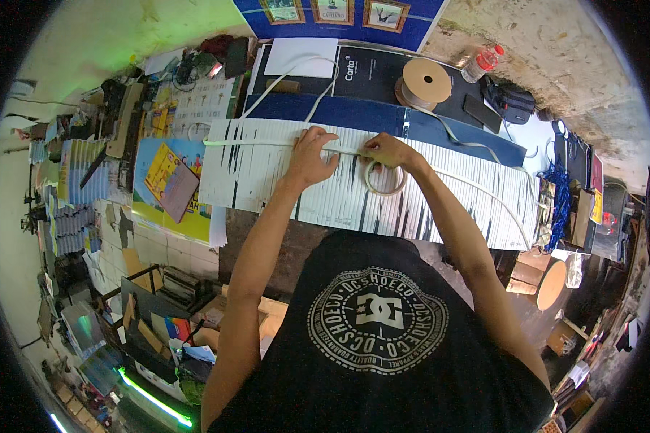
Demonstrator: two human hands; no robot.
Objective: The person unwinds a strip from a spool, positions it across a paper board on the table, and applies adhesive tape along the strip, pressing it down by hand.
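Note:
A long row of upright white booklets or page blocks (pixel 267 169) stands packed edge to edge before me. Along its top runs a narrow pale ribbon (pixel 249 142), passing beneath both hands. My left hand (pixel 313 157) rests on the row, fingers and thumb spread apart across the ribbon. Just right of it, my right hand (pixel 388 151) has its fingertips closed on the ribbon. A roll of pale tape (pixel 369 182) hangs under the right palm, against the row; whether the fingers also grip it is hidden.
Behind the row lie dark blue boards (pixel 339 107) and a cardboard spool (pixel 412 72) trailing ribbon. A bottle (pixel 477 66), a dark phone (pixel 482 112) and a black bag (pixel 514 103) sit at the back right. Colourful printed sheets (pixel 148 151) are stacked at left.

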